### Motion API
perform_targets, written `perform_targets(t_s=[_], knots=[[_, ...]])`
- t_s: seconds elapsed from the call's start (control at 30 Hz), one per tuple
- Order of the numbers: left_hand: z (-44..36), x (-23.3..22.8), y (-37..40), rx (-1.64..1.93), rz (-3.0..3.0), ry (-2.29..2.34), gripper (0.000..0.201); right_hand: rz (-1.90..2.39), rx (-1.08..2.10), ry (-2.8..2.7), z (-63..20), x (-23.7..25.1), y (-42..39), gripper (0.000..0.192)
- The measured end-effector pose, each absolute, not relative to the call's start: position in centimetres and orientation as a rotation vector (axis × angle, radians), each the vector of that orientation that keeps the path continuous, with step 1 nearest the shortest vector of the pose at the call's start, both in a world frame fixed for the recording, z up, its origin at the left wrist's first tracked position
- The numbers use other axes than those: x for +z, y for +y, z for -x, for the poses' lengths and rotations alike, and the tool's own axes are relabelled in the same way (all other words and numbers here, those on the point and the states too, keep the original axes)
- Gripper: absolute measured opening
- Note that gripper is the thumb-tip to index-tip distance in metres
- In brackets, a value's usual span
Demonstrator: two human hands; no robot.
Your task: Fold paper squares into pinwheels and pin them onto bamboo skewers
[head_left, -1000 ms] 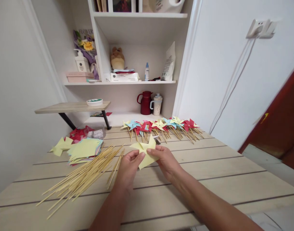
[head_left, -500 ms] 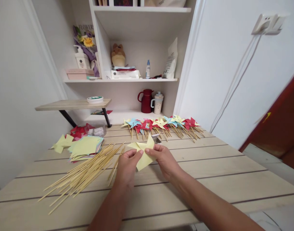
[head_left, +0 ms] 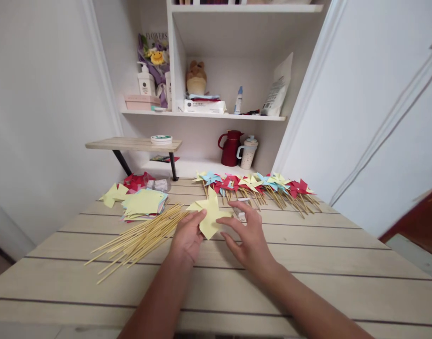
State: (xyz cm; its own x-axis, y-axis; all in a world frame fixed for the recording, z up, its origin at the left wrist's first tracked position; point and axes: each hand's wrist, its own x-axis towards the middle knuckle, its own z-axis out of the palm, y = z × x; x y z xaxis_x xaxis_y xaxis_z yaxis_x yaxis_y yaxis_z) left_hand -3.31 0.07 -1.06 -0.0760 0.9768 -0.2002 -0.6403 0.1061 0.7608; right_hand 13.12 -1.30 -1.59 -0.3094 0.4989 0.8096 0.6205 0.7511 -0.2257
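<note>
A pale yellow paper pinwheel [head_left: 211, 214] with folded blades is pinched between the thumb and fingers of my left hand [head_left: 188, 238]. My right hand [head_left: 249, 235] is just to its right, fingers spread and curved, the fingertips close to the paper's right blade. Whether they touch it I cannot tell. Left of my left hand lies a bundle of thin wooden sticks [head_left: 141, 240]. Behind the sticks is a stack of coloured paper squares [head_left: 145, 202], yellow on top. Another yellow pinwheel piece [head_left: 114, 194] lies beside the stack. Behind my right hand a small clear container [head_left: 241, 215] is partly hidden.
Finished pinwheels on sticks [head_left: 251, 182] lie in a row along the table's back. Red paper pieces [head_left: 136, 182] and a clear box [head_left: 159, 183] sit under a small raised shelf [head_left: 131, 144]. A red jug [head_left: 231, 148] and a cup [head_left: 249, 153] stand behind.
My right hand has let go of the yellow pinwheel and opened to its right. My left hand still holds it. The camera view has turned left.
</note>
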Motion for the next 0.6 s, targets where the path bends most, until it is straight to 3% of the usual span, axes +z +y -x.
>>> perform_targets(t_s=[0.13,0.3,0.6], knots=[[3.2,-1.3,0.1,1.428,-0.492,0.832,0.021,0.87,-0.305,-2.06,-12.6,-2.4,-0.9,0.03],[2.9,-1.2,-0.1,1.412,-0.504,0.823,0.026,0.834,-0.326,-2.036,-12.6,-2.2,-0.8,0.017],[2.0,-0.8,-0.7,1.48,-0.608,0.911,0.036,0.892,0.027,-1.81,-12.7,-1.4,-0.6,0.008]])
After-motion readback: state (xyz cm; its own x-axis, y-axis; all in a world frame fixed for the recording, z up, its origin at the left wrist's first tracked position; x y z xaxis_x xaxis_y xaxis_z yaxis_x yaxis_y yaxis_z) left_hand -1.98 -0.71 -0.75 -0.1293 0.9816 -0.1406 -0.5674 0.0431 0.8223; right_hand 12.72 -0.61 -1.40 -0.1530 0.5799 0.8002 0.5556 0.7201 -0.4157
